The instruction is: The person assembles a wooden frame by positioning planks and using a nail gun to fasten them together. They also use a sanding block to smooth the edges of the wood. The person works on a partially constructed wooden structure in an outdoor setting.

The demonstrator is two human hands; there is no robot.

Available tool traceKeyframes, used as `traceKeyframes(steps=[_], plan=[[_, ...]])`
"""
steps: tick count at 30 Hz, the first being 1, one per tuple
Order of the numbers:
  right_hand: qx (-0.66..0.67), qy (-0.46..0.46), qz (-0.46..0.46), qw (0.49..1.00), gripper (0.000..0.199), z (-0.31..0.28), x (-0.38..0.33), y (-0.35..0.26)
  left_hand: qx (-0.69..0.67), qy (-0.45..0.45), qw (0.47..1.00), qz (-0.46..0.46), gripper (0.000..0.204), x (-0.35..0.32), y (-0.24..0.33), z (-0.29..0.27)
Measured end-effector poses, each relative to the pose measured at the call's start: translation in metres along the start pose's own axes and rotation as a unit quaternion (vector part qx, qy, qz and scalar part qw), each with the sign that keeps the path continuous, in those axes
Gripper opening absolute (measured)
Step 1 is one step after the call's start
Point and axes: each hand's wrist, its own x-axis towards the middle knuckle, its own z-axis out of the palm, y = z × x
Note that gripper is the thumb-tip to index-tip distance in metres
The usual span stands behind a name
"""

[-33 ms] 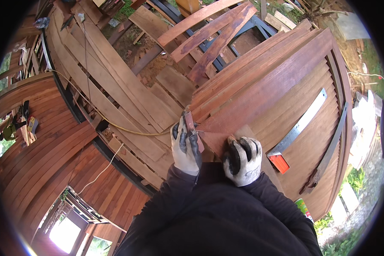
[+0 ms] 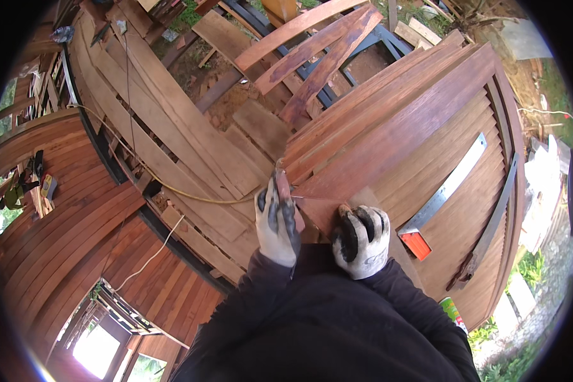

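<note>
A wide reddish-brown board (image 2: 401, 132) takes centre stage, its near end right in front of the person and its length slanting away to the upper right. The face is smooth and flat, a dusty brick red close by, deepening to a darker, glossier brown at the far end. Across the near end goes a thin pale line (image 2: 315, 198), mark or wire, too fine to call.

At that end's left side, the left hand (image 2: 276, 223), in a white glove with blackened fingers, has a small reddish wood piece (image 2: 282, 183) clasped between thumb and straight fingers. Over on the right, the right hand (image 2: 363, 242), gloved alike, sits with fingers curled in over the board's end; whether they pinch anything, I can't tell.

Just beyond the board's left edge, stacked boards (image 2: 369, 105) run alongside. To its right, pale brown planks (image 2: 474, 200) carry a square (image 2: 449, 183) with silver blade and orange handle, and a long dark tool (image 2: 494, 219).
</note>
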Motion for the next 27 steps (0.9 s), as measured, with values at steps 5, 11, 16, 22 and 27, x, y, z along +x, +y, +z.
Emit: traceKeyframes(steps=[5,11,16,22,27], plan=[[-0.002,0.009,-0.002,1.0,0.067,0.003,-0.003,-0.001,0.041,0.005,0.999,0.008,0.045,-0.006,0.002,-0.002],[-0.001,0.008,0.007,1.0,0.064,0.004,-0.004,0.0,0.312,-0.066,0.944,0.079,0.04,0.003,0.015,-0.015],[-0.004,0.012,0.0,1.0,0.065,0.002,-0.002,-0.003,0.287,-0.157,0.945,0.025,0.041,0.024,0.038,-0.026],[-0.009,0.024,-0.012,1.0,0.066,0.006,-0.004,0.0,0.246,-0.175,0.953,0.014,0.045,0.029,0.018,-0.041],[-0.017,0.024,-0.012,1.0,0.067,0.006,-0.002,-0.001,0.169,-0.095,0.981,-0.024,0.048,0.0,0.016,-0.027]])
